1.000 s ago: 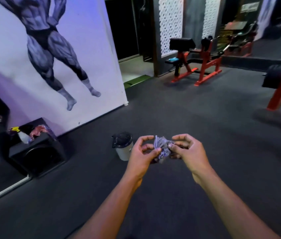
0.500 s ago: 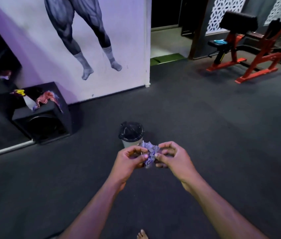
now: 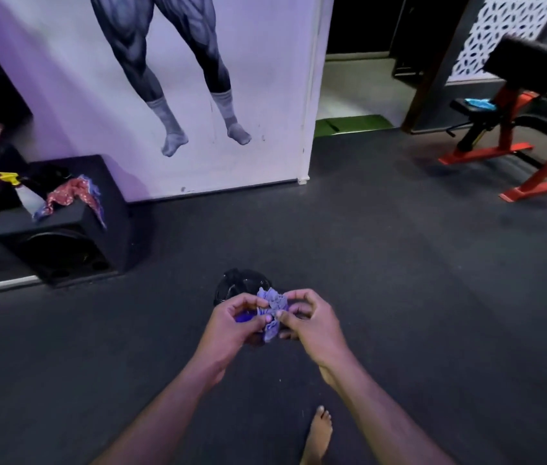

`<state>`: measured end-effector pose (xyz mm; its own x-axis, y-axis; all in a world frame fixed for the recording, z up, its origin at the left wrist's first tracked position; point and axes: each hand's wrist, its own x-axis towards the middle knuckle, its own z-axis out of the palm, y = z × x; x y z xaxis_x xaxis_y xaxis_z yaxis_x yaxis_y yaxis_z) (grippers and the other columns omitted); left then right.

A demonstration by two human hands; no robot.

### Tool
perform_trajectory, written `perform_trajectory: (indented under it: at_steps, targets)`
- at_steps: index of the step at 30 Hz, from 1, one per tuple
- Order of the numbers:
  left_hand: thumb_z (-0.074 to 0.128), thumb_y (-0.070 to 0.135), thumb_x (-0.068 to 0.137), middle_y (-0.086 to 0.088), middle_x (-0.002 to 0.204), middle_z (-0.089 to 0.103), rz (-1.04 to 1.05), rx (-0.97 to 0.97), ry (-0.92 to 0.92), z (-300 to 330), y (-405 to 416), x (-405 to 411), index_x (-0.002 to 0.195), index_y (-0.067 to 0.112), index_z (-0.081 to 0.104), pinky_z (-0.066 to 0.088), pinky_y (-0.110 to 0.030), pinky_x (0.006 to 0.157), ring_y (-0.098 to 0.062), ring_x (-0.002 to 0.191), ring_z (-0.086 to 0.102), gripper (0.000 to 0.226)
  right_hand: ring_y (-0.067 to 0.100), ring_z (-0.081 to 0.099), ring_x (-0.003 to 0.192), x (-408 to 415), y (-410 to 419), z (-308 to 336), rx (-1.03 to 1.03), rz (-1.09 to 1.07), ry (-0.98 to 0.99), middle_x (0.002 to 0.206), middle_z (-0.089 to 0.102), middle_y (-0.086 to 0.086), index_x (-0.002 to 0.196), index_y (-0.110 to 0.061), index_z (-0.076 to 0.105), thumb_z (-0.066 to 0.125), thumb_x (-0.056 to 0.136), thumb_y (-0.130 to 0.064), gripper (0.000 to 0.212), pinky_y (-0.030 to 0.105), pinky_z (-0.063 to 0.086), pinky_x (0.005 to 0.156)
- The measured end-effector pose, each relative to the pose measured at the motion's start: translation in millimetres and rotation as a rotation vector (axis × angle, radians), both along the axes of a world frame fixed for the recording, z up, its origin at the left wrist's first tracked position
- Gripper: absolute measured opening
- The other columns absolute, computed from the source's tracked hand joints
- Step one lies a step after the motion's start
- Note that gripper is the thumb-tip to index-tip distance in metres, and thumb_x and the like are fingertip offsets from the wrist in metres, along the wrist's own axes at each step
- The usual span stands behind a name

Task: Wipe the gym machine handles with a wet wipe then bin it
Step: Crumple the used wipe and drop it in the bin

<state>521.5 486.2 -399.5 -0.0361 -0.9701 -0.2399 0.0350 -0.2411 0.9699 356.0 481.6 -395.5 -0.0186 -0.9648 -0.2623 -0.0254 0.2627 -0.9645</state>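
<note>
Both hands meet over the bin (image 3: 243,286): our left hand (image 3: 231,325) and right hand (image 3: 312,322) each pinch the crumpled wet wipe (image 3: 271,310) between thumb and curled fingers. We stand barefoot on dark rubber flooring (image 3: 399,280), a speaker box (image 3: 74,229) far left under the painted wall (image 3: 258,95), a red bench (image 3: 516,129) far right.

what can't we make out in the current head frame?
- Bin: body and opening hidden behind left hand and right hand; only the dark liner top shows.
- Wet wipe: crumpled, pinched by both hands; its lower part sits behind the fingers.
- Red bench frame: cut off by the right edge.
- Items on the black speaker box: too blurred to identify.
</note>
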Motion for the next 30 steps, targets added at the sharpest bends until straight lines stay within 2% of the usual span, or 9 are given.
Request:
perform_trajectory:
  at_steps: [3,5,7,9,11,19,24,27,30]
  targets:
    - [0.075,-0.004,0.087,-0.003,0.094,0.077,0.061,0.033,-0.046,-19,-62,-19,0.101,0.004,0.071,0.061,-0.039,0.074,-0.014,0.080,0.070,0.016,0.024,0.070,0.068,-19,-69,-21,0.031,0.047,0.008,0.083,0.067,0.008,0.102,-0.014,0.064,0.072,0.087,0.002,0.023,0.049,0.062,0.071]
    - [0.076,-0.006,0.086,-0.003,0.093,0.076,0.070,0.049,-0.067,-26,-92,-23,0.098,0.006,0.072,0.062,-0.038,0.074,-0.014,0.081,0.070,0.018,0.023,0.069,0.065,-24,-97,-30,0.065,0.054,-0.005,0.082,0.067,0.007,0.101,-0.012,0.064,0.071,0.088,0.004,0.022,0.052,0.061,0.073]
    - [0.078,-0.005,0.084,-0.005,0.094,0.075,0.116,0.043,-0.065,-35,-124,-28,0.096,0.008,0.072,0.061,-0.033,0.071,-0.012,0.081,0.069,0.019,0.020,0.068,0.062,-29,-135,-38,0.087,0.085,-0.011,0.080,0.066,0.006,0.100,-0.009,0.063,0.069,0.088,0.007,0.021,0.047,0.062,0.068]
    - [0.078,-0.007,0.083,-0.006,0.095,0.075,0.187,0.092,-0.063,-47,-145,-30,0.095,0.008,0.073,0.059,-0.028,0.069,-0.012,0.081,0.068,0.020,0.015,0.067,0.061,-30,-167,-50,0.140,0.115,-0.013,0.079,0.066,0.006,0.097,-0.008,0.063,0.068,0.088,0.009,0.021,0.034,0.061,0.060]
    - [0.076,-0.009,0.083,-0.006,0.095,0.075,0.237,0.151,-0.054,-62,-158,-29,0.095,0.008,0.072,0.058,-0.025,0.066,-0.012,0.080,0.068,0.021,0.014,0.067,0.063,-27,-192,-63,0.186,0.171,0.006,0.082,0.068,0.010,0.096,-0.007,0.064,0.070,0.087,0.009,0.019,0.029,0.060,0.058]
    - [0.075,-0.013,0.082,-0.014,0.092,0.069,0.280,0.330,0.001,-131,-227,-5,0.094,0.005,0.069,0.057,-0.021,0.058,-0.007,0.067,0.067,0.022,0.014,0.066,0.055,-7,-270,-123,0.388,0.246,0.049,0.077,0.065,0.014,0.091,-0.004,0.061,0.066,0.088,0.012,0.017,0.027,0.059,0.055]
    - [0.072,-0.014,0.083,-0.008,0.087,0.067,0.284,0.408,0.049,-175,-288,16,0.094,0.009,0.068,0.056,-0.020,0.056,-0.003,0.063,0.064,0.025,0.015,0.065,0.055,17,-338,-155,0.466,0.287,0.113,0.075,0.064,0.010,0.096,0.001,0.060,0.064,0.089,0.013,0.015,0.025,0.059,0.055]
    - [0.072,-0.012,0.085,-0.007,0.087,0.067,0.301,0.469,0.052,-204,-316,25,0.094,0.009,0.068,0.054,-0.019,0.056,-0.002,0.065,0.066,0.023,0.017,0.066,0.060,29,-375,-187,0.499,0.345,0.151,0.076,0.067,0.007,0.094,-0.004,0.062,0.068,0.088,0.009,0.015,0.030,0.060,0.062]
    - [0.069,-0.015,0.086,-0.012,0.090,0.064,0.291,0.519,0.053,-240,-328,26,0.097,0.005,0.065,0.055,-0.018,0.057,-0.001,0.062,0.066,0.023,0.013,0.064,0.058,34,-389,-231,0.554,0.351,0.174,0.077,0.067,0.008,0.090,-0.008,0.062,0.068,0.088,0.010,0.019,0.028,0.058,0.059]
